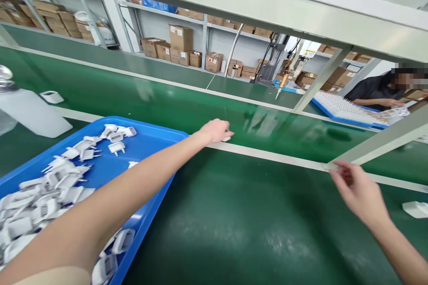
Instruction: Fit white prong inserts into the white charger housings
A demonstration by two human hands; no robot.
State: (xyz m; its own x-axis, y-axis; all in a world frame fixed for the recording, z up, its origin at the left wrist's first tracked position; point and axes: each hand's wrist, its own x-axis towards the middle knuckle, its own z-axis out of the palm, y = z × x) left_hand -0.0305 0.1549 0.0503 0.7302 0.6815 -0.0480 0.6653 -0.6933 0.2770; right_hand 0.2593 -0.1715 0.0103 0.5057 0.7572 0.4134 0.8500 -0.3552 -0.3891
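My left hand (pixel 216 132) reaches across to the pale rail (pixel 267 155) between the green worktop and the green belt. Its fingers are curled closed, and a small whitish bit shows under the fingertips, too hidden to name. My right hand (pixel 361 193) is at the same rail farther right, by the foot of a slanted post. Thumb and forefinger come close together there; whatever lies between them is hard to make out. Under my left forearm sits a blue tray (pixel 160 198) holding many white plug adapter housings (pixel 70 180), some with two pins.
A white bottle (pixel 35 111) with a metal top stands at left, near a white housing (pixel 51 97) on the belt. Another white piece (pixel 414 209) lies far right. A beam (pixel 234 4) crosses overhead. Beyond, a person (pixel 377 89) sits by a blue tray (pixel 351 111) of white parts.
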